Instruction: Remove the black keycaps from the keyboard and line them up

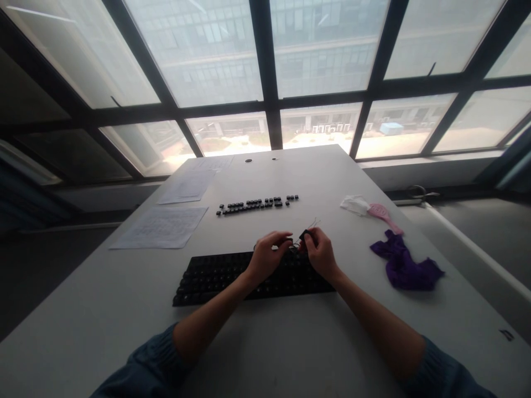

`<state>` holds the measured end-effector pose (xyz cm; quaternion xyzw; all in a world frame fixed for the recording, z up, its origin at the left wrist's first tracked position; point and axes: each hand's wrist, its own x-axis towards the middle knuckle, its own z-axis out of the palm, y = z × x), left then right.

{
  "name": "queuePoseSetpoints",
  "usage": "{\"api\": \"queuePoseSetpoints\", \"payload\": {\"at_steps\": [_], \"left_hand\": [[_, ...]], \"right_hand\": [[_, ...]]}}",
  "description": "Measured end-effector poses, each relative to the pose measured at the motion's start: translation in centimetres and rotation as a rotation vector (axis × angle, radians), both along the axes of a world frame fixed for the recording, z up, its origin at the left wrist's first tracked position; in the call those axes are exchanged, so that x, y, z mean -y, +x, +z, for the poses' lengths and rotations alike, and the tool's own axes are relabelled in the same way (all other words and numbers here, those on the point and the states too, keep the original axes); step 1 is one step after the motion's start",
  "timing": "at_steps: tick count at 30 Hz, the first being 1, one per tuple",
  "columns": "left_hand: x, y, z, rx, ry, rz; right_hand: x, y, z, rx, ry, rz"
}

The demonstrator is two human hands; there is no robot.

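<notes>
A black keyboard (219, 276) lies across the table in front of me, partly hidden under my forearms. Above its far edge, my right hand (321, 250) is closed on a small black keycap puller (306, 234), from which thin wires stick out. My left hand (271, 251) is close beside it, thumb and fingers pinched together near a small dark piece that I cannot make out clearly. Beyond both hands, several loose black keycaps (279, 204) stand in rows on the table.
Printed sheets (161, 228) lie on the left of the white table (103, 309). To the right are a purple cloth (409, 270), a pink hairbrush (379, 211) and a crumpled white tissue (354, 204). Large windows (323, 50) rise beyond the far edge.
</notes>
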<state>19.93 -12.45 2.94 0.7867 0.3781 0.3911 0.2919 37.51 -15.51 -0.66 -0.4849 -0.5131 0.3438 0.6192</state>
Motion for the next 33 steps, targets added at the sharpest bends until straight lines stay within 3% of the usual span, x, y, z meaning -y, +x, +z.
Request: {"api": "queuePoseSetpoints", "payload": {"at_steps": [3, 6, 10, 14, 17, 23, 33], "left_hand": [[-3.5, 0.4, 0.8, 0.029, -0.118, -0.006], [-8.3, 1.4, 1.1, -0.030, -0.124, -0.012], [-14.4, 3.6, 0.7, -0.217, 0.054, 0.040], [-18.0, 5.7, -0.8, -0.421, 0.298, 0.137], [-19.4, 6.5, -2.2, -0.532, 0.384, 0.205], [-20.4, 6.8, -3.8, -0.631, 0.372, 0.228], [-20.8, 5.6, -3.0, -0.549, 0.326, 0.245]], "right_hand": [[-0.1, -0.1, 0.0, -0.024, -0.005, 0.006], [-0.2, -0.1, -0.2, -0.043, -0.007, 0.011], [-0.3, -0.1, -0.4, -0.041, -0.009, 0.002], [-0.4, -0.1, -0.5, -0.048, -0.017, 0.012], [-0.4, 0.0, -0.4, -0.056, -0.023, 0.019], [-0.4, -0.1, -0.3, -0.043, -0.036, 0.038], [-0.4, 0.0, -0.4, -0.033, -0.038, 0.033]]}}
